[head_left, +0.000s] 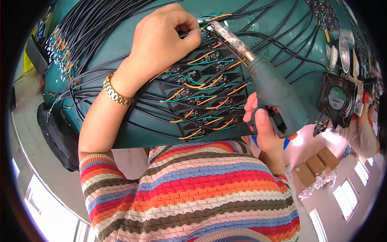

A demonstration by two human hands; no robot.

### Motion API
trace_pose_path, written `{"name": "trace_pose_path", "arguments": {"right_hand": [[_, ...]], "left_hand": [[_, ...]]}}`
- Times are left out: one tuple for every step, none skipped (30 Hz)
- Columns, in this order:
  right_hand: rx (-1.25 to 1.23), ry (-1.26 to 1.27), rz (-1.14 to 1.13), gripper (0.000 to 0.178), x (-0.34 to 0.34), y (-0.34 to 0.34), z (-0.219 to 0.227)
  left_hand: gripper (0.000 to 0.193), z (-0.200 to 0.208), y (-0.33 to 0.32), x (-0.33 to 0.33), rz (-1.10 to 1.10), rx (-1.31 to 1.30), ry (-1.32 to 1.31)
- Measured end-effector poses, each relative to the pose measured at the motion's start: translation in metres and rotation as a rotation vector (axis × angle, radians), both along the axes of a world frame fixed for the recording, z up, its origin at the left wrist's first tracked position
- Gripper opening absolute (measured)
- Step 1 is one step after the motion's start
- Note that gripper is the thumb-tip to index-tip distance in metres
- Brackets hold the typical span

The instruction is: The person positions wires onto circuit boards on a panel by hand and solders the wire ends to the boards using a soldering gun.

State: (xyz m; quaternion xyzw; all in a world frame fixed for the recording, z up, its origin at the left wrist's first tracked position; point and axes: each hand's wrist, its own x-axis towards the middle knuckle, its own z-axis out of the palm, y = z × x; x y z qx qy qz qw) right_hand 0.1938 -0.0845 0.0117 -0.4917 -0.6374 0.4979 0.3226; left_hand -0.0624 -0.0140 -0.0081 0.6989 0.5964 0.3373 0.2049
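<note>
My right hand (264, 127) is wrapped round the handle of a soldering gun (278, 86) with a dark green body. Its long, scorched metal barrel points up and left, the tip at the top of a panel of small black circuit boards (205, 101). Right beside that tip, my left hand (163, 38) is closed in a pinch with its fingers curled; what sits between the fingertips is hidden. Short orange and green wires and black cables (149, 115) run from the boards in rows. The panel lies on a green table mat (133, 139).
A thick bundle of black cables (92, 32) with stripped ends lies at the far left. On the right stand a square black fan (338, 99) and a round clear dish (344, 54). More wired boards (324, 14) lie far right. Cardboard boxes (316, 165) sit on the floor; another person's arm (363, 137) shows beyond.
</note>
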Motion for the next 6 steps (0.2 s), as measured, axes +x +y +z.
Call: {"name": "trace_pose_path", "arguments": {"right_hand": [[-0.016,0.016,-0.048,0.019,0.0004,-0.0004,-0.0005],[-0.016,0.016,-0.048,0.019,-0.0002,-0.0005,0.0003],[-0.021,0.024,-0.062,0.019,-0.0014,-0.0003,0.0022],[-0.026,0.033,-0.078,0.019,-0.002,-0.0003,0.0033],[-0.049,0.047,-0.082,0.018,-0.0016,-0.0002,0.0031],[-0.071,0.061,-0.088,0.017,-0.0013,0.0,0.0017]], "left_hand": [[0.008,-0.0002,0.0,-0.0001,-0.006,0.012,-0.005],[0.008,-0.0006,0.0001,-0.0001,-0.013,0.024,-0.009],[0.008,-0.0007,0.0004,-0.0001,-0.012,0.025,-0.009],[0.008,-0.0008,0.0008,-0.0001,-0.012,0.029,0.002],[0.008,-0.0008,0.001,0.0001,-0.013,0.034,0.012],[0.008,-0.0004,0.0004,-0.0002,-0.012,0.027,0.013]]}}
